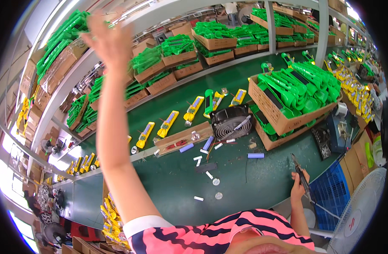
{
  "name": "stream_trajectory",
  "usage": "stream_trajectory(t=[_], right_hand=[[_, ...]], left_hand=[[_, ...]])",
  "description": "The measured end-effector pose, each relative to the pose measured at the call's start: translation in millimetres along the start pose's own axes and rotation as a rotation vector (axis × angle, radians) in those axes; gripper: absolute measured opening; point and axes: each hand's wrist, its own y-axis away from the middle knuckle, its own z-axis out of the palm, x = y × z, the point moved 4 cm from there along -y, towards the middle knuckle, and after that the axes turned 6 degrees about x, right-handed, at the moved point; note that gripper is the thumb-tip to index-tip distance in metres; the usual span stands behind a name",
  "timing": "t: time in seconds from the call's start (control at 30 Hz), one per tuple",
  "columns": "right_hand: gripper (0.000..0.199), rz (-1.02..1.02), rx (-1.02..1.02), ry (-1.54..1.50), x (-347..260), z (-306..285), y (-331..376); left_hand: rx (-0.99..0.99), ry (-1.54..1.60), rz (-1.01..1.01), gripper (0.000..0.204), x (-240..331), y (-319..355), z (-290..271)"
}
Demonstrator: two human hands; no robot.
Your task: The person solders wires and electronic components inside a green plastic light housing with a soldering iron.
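My left hand (110, 41) is raised high at the upper left, blurred by motion. Its thumb and fingers look spread, and I make out nothing in them. Close beside it, green plastic casings (63, 39) lie piled in a cardboard box (60, 63) on the upper rack. Low on the right, my right hand (298, 182) is closed around a soldering iron (303, 178), its tip pointing up and away over the bench edge. Between my arms the green bench (172, 190) carries purple battery cells (255, 155), small white pieces (198, 198) and round metal discs (219, 196).
A black fan (232, 122) stands mid-bench, left of a heaped cardboard box of green casings (295, 91). Yellow assemblies (168, 123) line the conveyor (181, 95) behind. A metal rack post (322, 34) rises at the back. Nearby at right are a blue crate (329, 194) and a white fan (354, 216).
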Motion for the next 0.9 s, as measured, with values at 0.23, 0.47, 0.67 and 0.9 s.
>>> stream_trajectory(t=[0.23, 0.47, 0.67, 0.9], right_hand=[[0.021, -0.011, 0.003, 0.121, 6, 2, 0], [0.018, -0.243, 0.030, 0.207, -16, -4, -6], [0.015, -0.274, 0.041, 0.234, -22, -6, -8], [0.016, -0.279, 0.003, 0.145, -25, -2, -11]], left_hand=[[-0.843, -0.096, -0.156, 0.042, -105, 23, 87], [-0.528, 0.047, -0.268, 0.037, -82, 12, 65], [0.135, 0.740, -0.049, 0.032, 55, -46, -87], [0.451, 1.602, 0.811, 0.028, 243, -60, -238]])
